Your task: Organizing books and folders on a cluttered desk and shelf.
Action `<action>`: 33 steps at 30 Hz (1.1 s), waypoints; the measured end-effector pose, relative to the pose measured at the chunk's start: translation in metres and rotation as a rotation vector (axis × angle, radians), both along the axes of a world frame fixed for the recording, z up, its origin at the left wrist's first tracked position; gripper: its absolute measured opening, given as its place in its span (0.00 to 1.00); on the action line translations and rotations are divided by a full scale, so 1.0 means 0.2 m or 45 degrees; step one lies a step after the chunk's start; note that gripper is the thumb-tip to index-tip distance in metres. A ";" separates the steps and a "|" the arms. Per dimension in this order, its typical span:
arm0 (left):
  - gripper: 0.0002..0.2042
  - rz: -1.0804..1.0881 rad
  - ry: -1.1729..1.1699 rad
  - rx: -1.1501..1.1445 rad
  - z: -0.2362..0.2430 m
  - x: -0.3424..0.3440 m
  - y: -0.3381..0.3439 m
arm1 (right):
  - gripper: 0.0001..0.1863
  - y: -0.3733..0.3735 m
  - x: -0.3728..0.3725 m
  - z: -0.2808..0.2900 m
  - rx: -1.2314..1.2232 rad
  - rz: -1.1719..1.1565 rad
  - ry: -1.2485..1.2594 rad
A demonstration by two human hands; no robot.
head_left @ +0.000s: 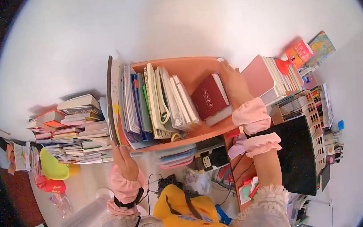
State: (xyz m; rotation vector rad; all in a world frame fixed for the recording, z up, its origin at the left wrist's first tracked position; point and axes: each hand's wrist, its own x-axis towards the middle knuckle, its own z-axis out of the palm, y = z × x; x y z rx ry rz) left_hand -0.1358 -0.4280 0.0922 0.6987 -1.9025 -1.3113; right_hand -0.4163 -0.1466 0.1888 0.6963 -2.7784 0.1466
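Note:
A salmon-coloured shelf or box [173, 63] holds upright books, folders and notebooks [155, 100], plus a dark red book [208, 95] leaning at its right end. My left hand [127, 162] grips the lower left corner, below a dark-edged panel [111, 100], its fingertips partly hidden behind it. My right hand [234, 81] is pressed on the right end, fingers reaching up to the back corner beside the red book.
Piled books [80, 125] stand left, above a lime-green stool [51, 164]. Right are pink-covered notebooks [257, 77], a black monitor [295, 155] and an organiser [311, 107]. Below lie cables, a plastic bag [195, 181] and a clear cylinder [77, 220]. A white wall rises behind.

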 end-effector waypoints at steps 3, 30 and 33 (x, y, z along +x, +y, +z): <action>0.22 -0.158 -0.243 0.106 -0.06 0.10 -0.12 | 0.21 -0.06 0.03 0.07 0.020 -0.005 -0.030; 0.21 -0.570 0.196 0.638 0.18 -0.10 -0.31 | 0.17 0.10 -0.60 0.11 -0.971 -0.348 -1.528; 0.21 -0.503 0.153 0.502 0.14 -0.04 -0.31 | 0.17 0.10 -0.59 0.09 -0.979 -0.425 -1.497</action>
